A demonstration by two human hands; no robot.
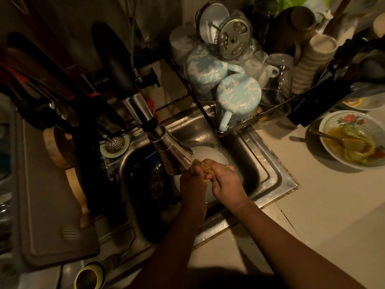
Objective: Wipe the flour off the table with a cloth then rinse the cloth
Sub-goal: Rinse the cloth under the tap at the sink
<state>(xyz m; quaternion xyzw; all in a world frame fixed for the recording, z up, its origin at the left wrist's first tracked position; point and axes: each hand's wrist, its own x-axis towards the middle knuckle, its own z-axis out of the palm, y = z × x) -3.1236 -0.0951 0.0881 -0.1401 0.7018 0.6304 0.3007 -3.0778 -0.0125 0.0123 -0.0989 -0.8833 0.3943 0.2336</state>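
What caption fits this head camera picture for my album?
At the steel sink, left hand and right hand squeeze a cloth beside the faucet.

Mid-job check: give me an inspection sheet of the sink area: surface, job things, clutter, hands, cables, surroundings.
Surface: pale counter, wet beside the steel sink.
Job's things: yellowish cloth bunched below the faucet, over a white bowl.
Clutter: food bowl with spoon at right; mugs in the dish rack; cutting board at left.
Hands: left hand and right hand both grip the cloth.
Cables: nothing seen.
Surroundings: dim light; dark utensils hang at back left.
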